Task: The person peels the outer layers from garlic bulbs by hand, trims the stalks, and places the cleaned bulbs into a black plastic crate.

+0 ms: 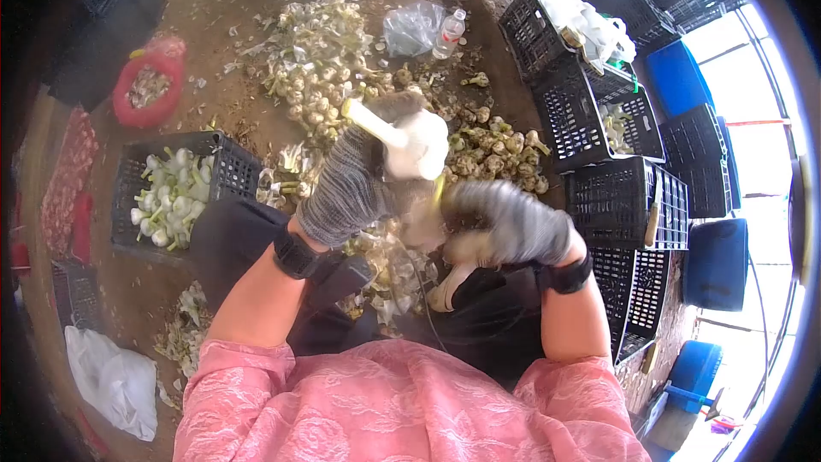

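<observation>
My left hand (355, 175), in a grey striped knit glove, is closed around a white garlic bulb (416, 147). The bulb's cut stem points up and to the left. My right hand (505, 222), gloved the same way, is just below and right of the bulb, its fingers smeared by motion. A strip of pale, yellowish peel (439, 192) hangs between the two hands. Beneath the right fingers shows a blurred whitish shape (469, 248); I cannot tell whether that hand grips it. Loose papery peels (385, 269) lie on the ground between my knees.
Ahead lies a heap of garlic bulbs (321, 98), with browner bulbs (496, 154) to its right. A black crate (235, 167) of cleaned garlic stands left, near a red mesh sack (120, 103). Stacked black crates (599, 201) line the right side. A plastic bottle (449, 34) stands beyond.
</observation>
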Demonstrator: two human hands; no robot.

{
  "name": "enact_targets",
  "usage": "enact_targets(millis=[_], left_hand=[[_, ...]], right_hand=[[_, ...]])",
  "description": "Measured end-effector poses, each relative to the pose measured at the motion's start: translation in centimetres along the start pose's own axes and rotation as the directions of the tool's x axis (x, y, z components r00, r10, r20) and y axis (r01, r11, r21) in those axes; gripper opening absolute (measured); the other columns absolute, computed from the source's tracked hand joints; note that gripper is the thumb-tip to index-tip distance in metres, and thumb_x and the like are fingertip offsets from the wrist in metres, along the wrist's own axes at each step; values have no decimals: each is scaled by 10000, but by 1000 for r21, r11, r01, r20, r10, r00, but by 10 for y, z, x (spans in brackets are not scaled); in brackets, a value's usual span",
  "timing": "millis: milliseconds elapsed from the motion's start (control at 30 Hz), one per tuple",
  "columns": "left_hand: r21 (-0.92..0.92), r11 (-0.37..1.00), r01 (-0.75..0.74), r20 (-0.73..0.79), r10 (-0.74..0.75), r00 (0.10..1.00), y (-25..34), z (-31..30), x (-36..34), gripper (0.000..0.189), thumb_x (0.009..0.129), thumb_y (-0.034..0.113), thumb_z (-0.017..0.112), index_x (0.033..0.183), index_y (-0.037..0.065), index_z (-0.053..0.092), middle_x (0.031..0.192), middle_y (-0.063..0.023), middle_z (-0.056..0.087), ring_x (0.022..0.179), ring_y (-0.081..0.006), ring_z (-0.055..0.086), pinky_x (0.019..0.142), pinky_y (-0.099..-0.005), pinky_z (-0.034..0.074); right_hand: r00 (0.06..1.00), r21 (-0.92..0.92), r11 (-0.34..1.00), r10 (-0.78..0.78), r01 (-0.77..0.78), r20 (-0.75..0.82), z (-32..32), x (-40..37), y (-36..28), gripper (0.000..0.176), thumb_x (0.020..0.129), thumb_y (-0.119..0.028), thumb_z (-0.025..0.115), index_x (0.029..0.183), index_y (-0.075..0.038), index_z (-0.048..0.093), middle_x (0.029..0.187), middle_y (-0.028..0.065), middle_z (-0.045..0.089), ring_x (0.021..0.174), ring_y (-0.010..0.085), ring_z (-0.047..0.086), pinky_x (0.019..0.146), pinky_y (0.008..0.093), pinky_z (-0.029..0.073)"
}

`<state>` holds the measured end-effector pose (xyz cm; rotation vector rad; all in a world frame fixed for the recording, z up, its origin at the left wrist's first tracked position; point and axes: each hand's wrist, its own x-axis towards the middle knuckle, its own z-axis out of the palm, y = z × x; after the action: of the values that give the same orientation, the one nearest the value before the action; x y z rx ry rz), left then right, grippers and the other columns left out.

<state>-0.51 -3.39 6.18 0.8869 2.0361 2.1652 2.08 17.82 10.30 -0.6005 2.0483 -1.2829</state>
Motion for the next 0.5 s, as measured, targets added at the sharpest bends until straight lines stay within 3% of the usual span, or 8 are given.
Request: enact_targets(millis=[33,100,167,233,300,333,367,500], left_hand=[[-110,994,-11,-119,-2,993,-3,1,0,594,702,110,712,1210,41,410,1110,-89,525,1049,-187,496,891,-312,420],[-39,994,-105,-111,100,989,-8,2,1,629,677,94,739,1208,38,406,1121,-85,509,1036,-188,502,900,-321,420],[-12,999,33,-97,-34,995,-7,4,-2,675,662,108,756,1224,45,387,1139,-88,495,1013,-186,512,876,-319,439],[4,1000,30,-111,-29,993,-6,8,-3,664,662,114,756,1217,50,397,1130,-75,507,994,-171,522,851,-309,458],[-253,945,206,-73,-231,970,-10,15,-3,646,648,108,759,1195,53,420,1099,-72,534,984,-176,532,849,-308,458],[-818,519,248,-2,-435,900,-5,21,-4,602,631,109,761,1151,53,463,1064,-78,558,971,-187,543,882,-313,431],[-838,494,231,-8,-435,901,-7,24,-2,602,633,110,757,1153,51,460,1061,-80,558,967,-188,543,880,-313,429],[-654,733,189,-117,-344,931,-11,35,-5,601,640,113,741,1161,42,449,1048,-89,558,955,-192,543,875,-313,424]], right_hand=[[989,-289,946,-142,148,40,9,3,2,473,621,-223,721,1037,-33,604,930,154,613,896,245,599,794,307,464],[998,-445,895,-14,-14,-58,18,5,2,409,616,-211,728,970,-30,631,855,153,619,828,260,610,739,318,475],[953,-475,880,-143,0,-265,10,3,-10,324,625,-201,732,888,-30,654,786,148,615,731,275,607,674,326,479],[815,-293,956,-170,0,-554,12,3,-29,261,641,-189,739,821,-23,649,709,130,595,642,239,587,596,319,463],[694,-337,939,-291,73,-659,19,8,-29,231,655,-169,728,819,-31,640,692,129,585,632,245,583,587,323,463],[690,-335,940,-288,71,-664,22,9,-28,231,655,-169,728,819,-31,640,692,129,585,632,245,583,587,323,463],[675,-410,911,-324,35,-663,24,10,-26,196,680,-164,704,815,-40,635,690,131,581,625,260,579,575,336,462],[692,-592,797,-362,-118,-625,32,8,-29,101,747,-154,624,792,-63,619,674,133,565,592,305,560,527,380,449]])
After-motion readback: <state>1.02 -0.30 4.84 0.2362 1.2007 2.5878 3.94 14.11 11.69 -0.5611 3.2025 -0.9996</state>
